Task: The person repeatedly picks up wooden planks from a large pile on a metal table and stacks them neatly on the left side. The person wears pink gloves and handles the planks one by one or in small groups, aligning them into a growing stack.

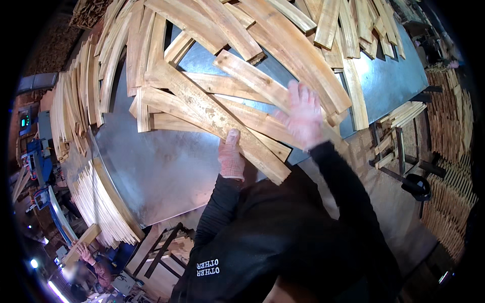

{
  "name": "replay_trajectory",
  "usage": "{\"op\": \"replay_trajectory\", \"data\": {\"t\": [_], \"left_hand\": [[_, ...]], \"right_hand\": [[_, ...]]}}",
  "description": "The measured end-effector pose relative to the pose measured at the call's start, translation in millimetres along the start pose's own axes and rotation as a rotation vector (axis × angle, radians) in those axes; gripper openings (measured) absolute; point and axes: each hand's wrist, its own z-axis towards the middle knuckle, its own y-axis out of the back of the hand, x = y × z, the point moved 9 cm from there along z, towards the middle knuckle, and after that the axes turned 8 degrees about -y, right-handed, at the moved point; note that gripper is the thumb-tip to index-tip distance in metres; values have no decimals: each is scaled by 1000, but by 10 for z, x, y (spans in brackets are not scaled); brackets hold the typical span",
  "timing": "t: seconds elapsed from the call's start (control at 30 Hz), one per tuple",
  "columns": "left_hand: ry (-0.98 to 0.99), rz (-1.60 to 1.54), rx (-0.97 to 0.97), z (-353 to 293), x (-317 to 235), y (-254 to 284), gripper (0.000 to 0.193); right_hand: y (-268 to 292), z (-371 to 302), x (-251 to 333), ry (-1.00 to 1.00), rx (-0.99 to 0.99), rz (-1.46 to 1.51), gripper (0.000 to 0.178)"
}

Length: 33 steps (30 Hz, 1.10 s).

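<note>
The step seems to be picking through boards point(298, 55): the left hand point(232, 157) grips a mottled board point(207, 108) aslant over others on the table point(156, 166), the right hand point(303, 115) spreads wide by a plain board point(248, 74), contact unclear, and the next move likely calls for closing it.

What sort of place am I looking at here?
Most likely a woodworking shop or lumber mill: loose boards lie heaped on a metal-topped table, pale wooden strips line its left side, and timber stacks rise at the right.
</note>
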Motion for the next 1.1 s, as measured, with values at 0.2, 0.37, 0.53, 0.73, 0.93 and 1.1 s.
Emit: {"op": "replay_trajectory", "data": {"t": [0.2, 0.37, 0.53, 0.73, 0.93, 1.1], "left_hand": [[-182, -12, -86, -260, 57, 228, 42], [-294, 214, -231, -474, 72, 892, 33], [-319, 103, -343, -594, -173, 1087, 39], [-269, 100, -394, -544, -195, 1458, 40], [179, -684, -215, -389, 176, 1139, 39], [158, -442, -331, -265, 173, 1357, 46]], "right_hand": [[94, 135, 110, -62, 200, 58, 86], [-123, -599, 618, 275, 201, 104, 106], [-361, -962, 774, 254, 365, 33, 108], [-93, -807, 1028, 193, 397, 167, 92], [-525, -1215, 2241, 524, 543, 45, 88], [-719, -602, 1089, 81, 235, -40, 91]]}}
